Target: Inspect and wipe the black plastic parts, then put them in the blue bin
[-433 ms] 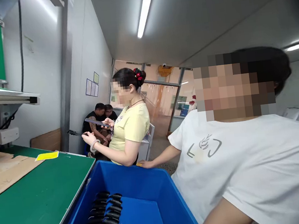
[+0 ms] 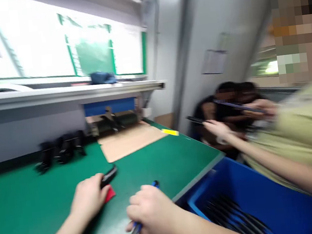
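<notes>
My left hand [image 2: 88,196] is closed around a curved black plastic-looking piece [image 2: 109,175] above the green tabletop [image 2: 139,164]. A small red piece [image 2: 110,194] shows beneath its fingers; whether it is held or lies on the table is unclear. Near the table's front edge, my right hand [image 2: 152,213] is closed on a slim blue tool [image 2: 156,184] with a dark end. Metal shows below that fist, but blur hides the tool's exact kind. To the right stands a blue bin [image 2: 235,171] with several long black pieces [image 2: 232,217] in it.
Dark objects [image 2: 63,147] stand at the table's back left. A cardboard sheet [image 2: 133,138] and yellow label [image 2: 170,132] lie farther right. A shelf [image 2: 66,93] runs above. Beyond the bin, a person in yellow [image 2: 295,131] holds a dark piece [image 2: 195,120]; others sit behind.
The view has swung left and down to the table. Both my hands have come into view, each holding something. The person in white has left the picture.
</notes>
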A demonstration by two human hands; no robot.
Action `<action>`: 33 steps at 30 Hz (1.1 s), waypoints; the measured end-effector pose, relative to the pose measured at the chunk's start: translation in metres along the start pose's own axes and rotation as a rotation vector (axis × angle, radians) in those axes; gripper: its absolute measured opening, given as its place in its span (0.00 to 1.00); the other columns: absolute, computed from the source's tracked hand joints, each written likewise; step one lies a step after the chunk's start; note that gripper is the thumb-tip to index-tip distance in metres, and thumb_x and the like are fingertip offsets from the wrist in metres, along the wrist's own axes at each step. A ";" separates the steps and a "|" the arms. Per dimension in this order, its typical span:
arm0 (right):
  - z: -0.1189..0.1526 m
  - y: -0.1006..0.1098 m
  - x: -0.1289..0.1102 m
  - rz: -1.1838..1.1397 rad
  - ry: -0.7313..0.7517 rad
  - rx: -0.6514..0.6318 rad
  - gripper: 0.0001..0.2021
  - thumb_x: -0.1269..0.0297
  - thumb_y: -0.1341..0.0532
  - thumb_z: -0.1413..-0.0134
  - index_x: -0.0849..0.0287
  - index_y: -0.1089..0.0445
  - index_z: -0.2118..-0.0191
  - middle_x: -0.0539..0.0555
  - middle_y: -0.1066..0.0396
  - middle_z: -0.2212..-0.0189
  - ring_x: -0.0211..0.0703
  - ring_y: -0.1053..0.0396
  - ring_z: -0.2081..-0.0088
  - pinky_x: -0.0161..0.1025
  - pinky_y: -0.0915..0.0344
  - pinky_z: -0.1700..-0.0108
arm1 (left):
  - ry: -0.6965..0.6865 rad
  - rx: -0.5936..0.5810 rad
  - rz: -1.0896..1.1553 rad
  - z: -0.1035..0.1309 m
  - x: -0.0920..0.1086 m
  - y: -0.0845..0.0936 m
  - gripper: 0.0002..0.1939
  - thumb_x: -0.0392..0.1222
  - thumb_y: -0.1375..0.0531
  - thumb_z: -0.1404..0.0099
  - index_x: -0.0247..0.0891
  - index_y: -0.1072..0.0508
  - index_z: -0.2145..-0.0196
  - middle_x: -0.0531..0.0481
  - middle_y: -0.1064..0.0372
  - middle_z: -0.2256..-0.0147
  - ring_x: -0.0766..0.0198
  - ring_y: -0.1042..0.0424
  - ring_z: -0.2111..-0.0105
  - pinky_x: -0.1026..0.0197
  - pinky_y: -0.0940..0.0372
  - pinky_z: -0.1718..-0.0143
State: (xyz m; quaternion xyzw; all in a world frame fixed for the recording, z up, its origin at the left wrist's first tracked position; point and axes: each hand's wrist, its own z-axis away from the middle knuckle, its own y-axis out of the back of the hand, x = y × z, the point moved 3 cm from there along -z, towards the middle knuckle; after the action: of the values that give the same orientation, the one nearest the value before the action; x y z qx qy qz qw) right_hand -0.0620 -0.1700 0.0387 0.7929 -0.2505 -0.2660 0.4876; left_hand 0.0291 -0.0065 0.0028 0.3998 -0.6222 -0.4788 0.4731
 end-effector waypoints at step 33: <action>-0.138 -0.096 0.092 -0.890 -0.436 -0.136 0.14 0.54 0.40 0.43 0.58 0.35 0.73 0.47 0.35 0.77 0.38 0.38 0.73 0.32 0.42 0.71 | 0.012 0.049 1.986 -0.015 -0.046 -0.035 0.24 0.47 0.35 0.39 0.38 0.37 0.49 0.42 0.32 0.54 0.54 0.32 0.52 0.52 0.39 0.48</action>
State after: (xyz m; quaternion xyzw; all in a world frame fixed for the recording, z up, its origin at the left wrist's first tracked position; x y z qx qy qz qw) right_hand 0.1102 -0.1043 -0.0116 0.7153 0.0340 -0.6236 0.3136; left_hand 0.0559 0.0258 -0.0388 -0.2908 -0.6819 0.1499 0.6542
